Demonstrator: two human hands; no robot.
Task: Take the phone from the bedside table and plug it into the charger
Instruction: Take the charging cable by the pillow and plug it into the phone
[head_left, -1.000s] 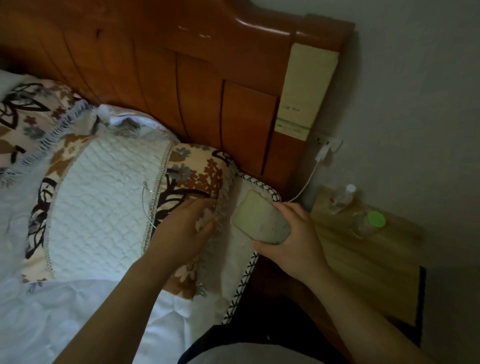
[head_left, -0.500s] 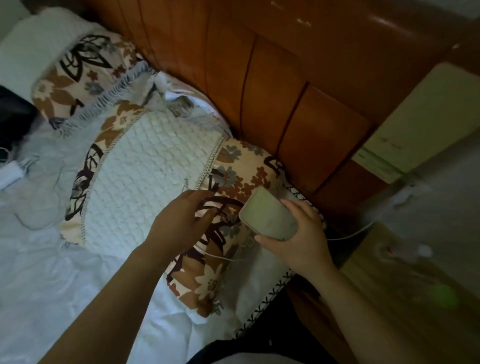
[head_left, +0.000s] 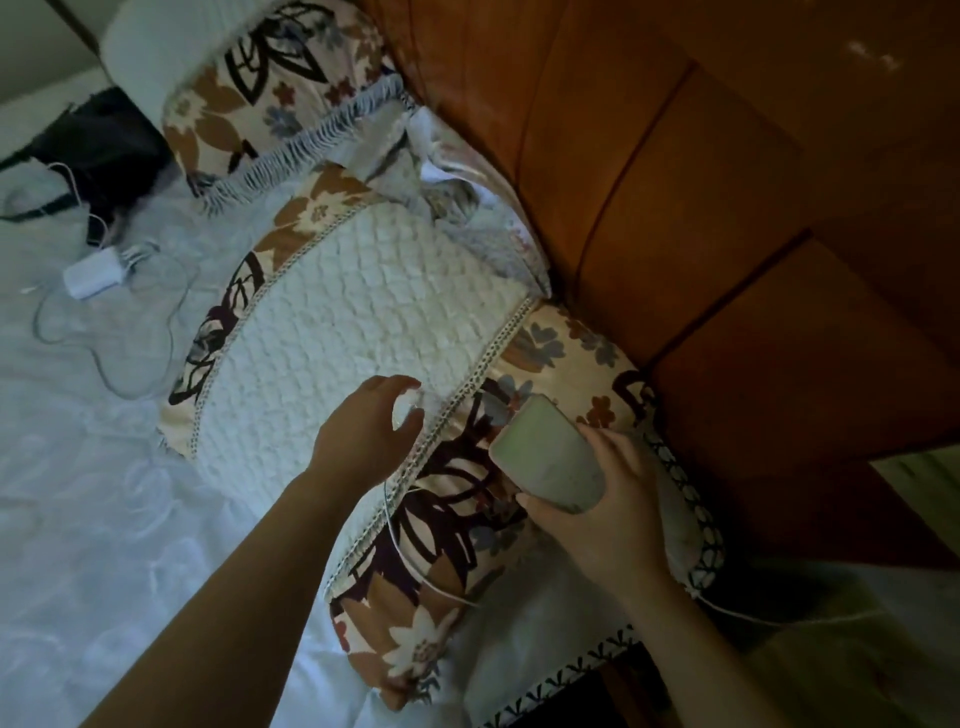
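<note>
My right hand (head_left: 615, 525) grips the phone (head_left: 545, 457), a pale green slab seen from its back, held over the floral end of the pillow (head_left: 363, 332). A hand's width to its left, my left hand (head_left: 363, 434) hovers over the pillow with fingers curled around the end of the thin white charger cable (head_left: 410, 558). The cable runs from under that hand down across the pillow and off to the right, behind my right forearm. The plug tip itself is hidden in my fingers. Phone and cable end are apart.
The wooden headboard (head_left: 727, 208) rises just behind the pillows. A second floral pillow (head_left: 270, 78) lies further back. On the white sheet at left lie a white adapter with a looped cord (head_left: 91, 273) and a black bag (head_left: 98, 145). The bedside table (head_left: 857, 660) shows dimly at lower right.
The view swung left, away from the bedside table. My left hand rose off the pillow edge with the cable, drawing it across the pillow. My right hand kept the phone beside it.
</note>
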